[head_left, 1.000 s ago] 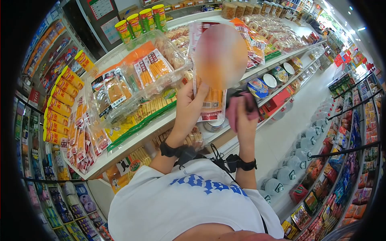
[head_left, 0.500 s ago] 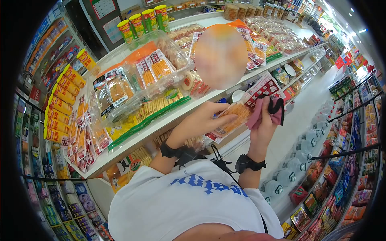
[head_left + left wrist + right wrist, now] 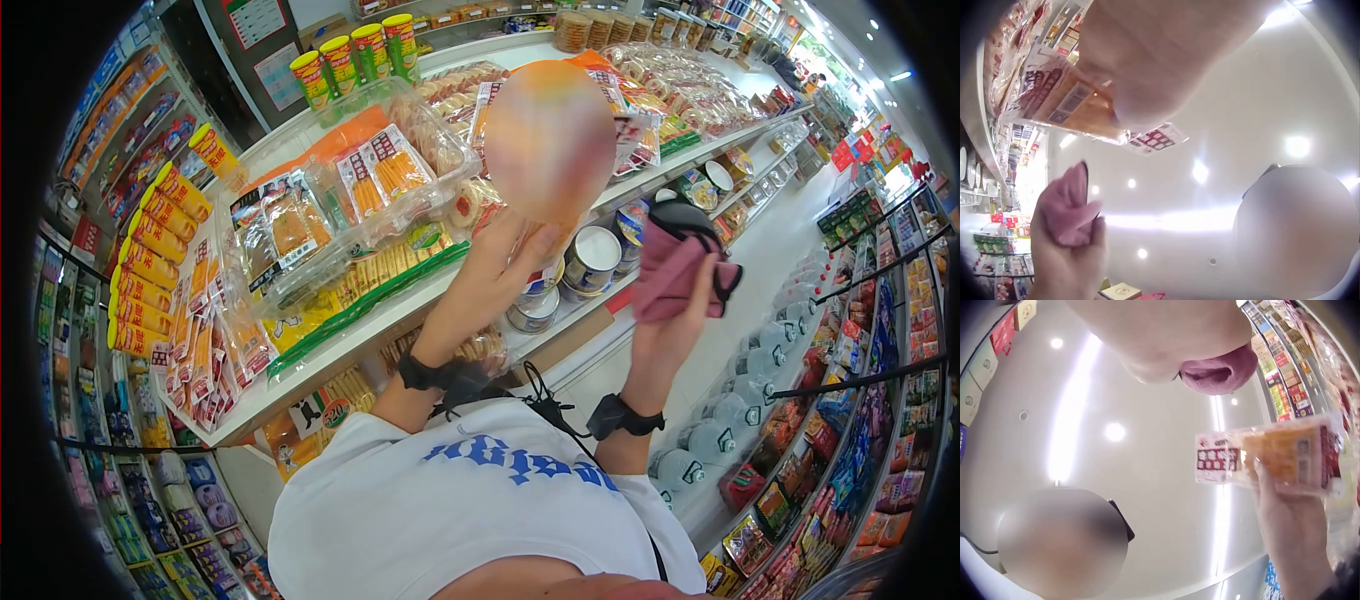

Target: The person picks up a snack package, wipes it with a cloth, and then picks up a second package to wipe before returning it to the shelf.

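In the right wrist view a clear packet of orange sticks with red-and-white print is pinched by the left hand, thumb across its front. The same packet shows in the left wrist view below the large, near left hand. In the head view a blurred disc covers most of it above the left hand. The right hand grips a folded pink cloth item with black edging, held to the right, apart from the packet.
A display counter holds a clear plastic tray with packets, yellow canisters and wrapped snacks. Cans stand on the lower shelf. Large water bottles line the aisle floor at the right.
The packet went down to the right beside the pink item, then back up to the left with the left hand. The right hand moved right and now holds only the pink item.
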Demonstrator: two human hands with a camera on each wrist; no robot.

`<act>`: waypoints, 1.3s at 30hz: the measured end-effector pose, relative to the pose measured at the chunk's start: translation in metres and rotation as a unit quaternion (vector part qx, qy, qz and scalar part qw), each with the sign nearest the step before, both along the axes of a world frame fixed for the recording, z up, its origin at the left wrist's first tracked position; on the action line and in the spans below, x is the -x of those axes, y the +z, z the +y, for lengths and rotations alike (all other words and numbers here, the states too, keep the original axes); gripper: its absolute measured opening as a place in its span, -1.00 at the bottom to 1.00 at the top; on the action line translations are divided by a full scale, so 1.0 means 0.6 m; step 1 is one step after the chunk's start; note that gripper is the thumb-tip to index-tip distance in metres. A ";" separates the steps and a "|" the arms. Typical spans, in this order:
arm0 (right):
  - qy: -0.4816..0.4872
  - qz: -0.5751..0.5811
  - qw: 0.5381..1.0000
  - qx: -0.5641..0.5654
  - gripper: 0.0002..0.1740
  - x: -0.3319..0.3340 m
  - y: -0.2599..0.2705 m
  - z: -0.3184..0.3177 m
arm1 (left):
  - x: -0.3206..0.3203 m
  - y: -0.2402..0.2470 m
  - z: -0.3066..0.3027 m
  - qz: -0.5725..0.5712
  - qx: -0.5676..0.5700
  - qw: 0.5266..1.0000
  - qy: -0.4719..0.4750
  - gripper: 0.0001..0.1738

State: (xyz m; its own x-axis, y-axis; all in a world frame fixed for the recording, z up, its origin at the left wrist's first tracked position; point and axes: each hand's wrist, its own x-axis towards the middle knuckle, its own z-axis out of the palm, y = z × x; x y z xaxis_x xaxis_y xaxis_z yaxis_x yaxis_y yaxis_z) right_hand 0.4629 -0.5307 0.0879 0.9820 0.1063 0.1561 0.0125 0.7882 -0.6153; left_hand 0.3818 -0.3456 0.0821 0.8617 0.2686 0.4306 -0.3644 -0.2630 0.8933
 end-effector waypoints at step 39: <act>-0.018 -0.071 0.965 0.253 -0.76 0.022 -0.036 0.043 | -0.011 0.008 -0.035 -0.061 -0.092 0.978 0.174 -0.44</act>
